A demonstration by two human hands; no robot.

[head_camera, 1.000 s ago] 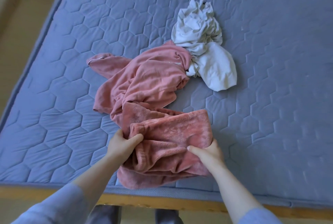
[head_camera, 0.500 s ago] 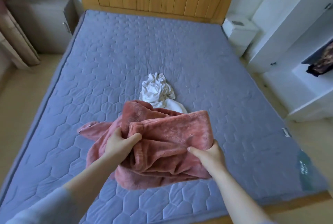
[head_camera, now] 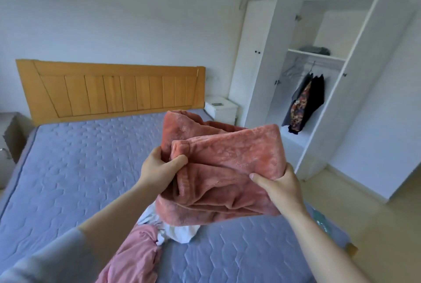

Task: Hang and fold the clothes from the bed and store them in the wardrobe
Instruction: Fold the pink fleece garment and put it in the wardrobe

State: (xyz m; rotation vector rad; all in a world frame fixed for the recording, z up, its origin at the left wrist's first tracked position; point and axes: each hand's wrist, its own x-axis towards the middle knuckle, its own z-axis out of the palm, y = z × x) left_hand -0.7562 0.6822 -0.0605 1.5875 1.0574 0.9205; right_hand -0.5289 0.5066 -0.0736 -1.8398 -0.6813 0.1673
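A folded pink fleece garment [head_camera: 225, 164] is held up in the air over the bed [head_camera: 75, 168]. My left hand [head_camera: 159, 166] grips its left edge with the thumb on top. My right hand [head_camera: 280, 189] grips its lower right corner. Below it on the blue mattress lie a lighter pink garment [head_camera: 134, 257] and a crumpled white garment [head_camera: 177, 230], partly hidden by the bundle. The white wardrobe [head_camera: 319, 91] stands open at the right, with dark clothes [head_camera: 305, 102] on its rail.
A wooden headboard [head_camera: 109, 91] closes the bed's far end. A white nightstand [head_camera: 222, 108] sits between bed and wardrobe, a grey cabinet [head_camera: 11, 136] at the far left. Folded dark items [head_camera: 315, 49] lie on the wardrobe's upper shelf. Bare floor [head_camera: 376, 225] lies right of the bed.
Both hands have lifted the folded pink fleece off the mattress to chest height. The view has swung up and right, so the open wardrobe now shows.
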